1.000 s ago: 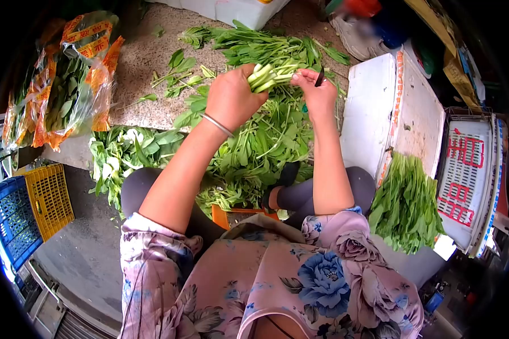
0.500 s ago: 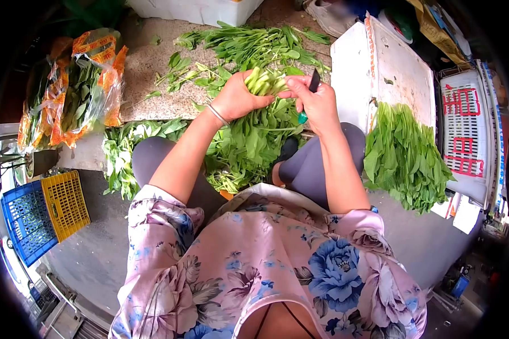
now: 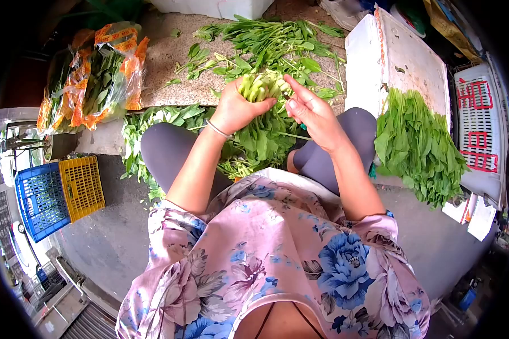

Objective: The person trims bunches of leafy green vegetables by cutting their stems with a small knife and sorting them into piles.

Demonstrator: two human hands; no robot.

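My left hand (image 3: 236,109), with a metal bangle at the wrist, is wrapped round a bunch of leafy greens (image 3: 262,86). The pale cut stems point up and away from me, and the leaves hang below the hand. My right hand (image 3: 309,113) is at the right side of the stem ends, its index finger stretched along them and its thumb near the other fingers. Whether something is between those fingers I cannot make out. Loose greens (image 3: 277,37) lie on the stone slab (image 3: 164,62) beyond both hands.
Plastic-wrapped greens (image 3: 99,85) lie at the left, above a blue crate (image 3: 42,198) and a yellow crate (image 3: 83,186). At the right, more greens (image 3: 415,147) lean against a white foam box (image 3: 415,62), beside a white basket (image 3: 475,121).
The dark blade seen in my right hand earlier no longer shows there. Its index finger has straightened along the stems. The camera view has shifted, while my left hand keeps the bunch.
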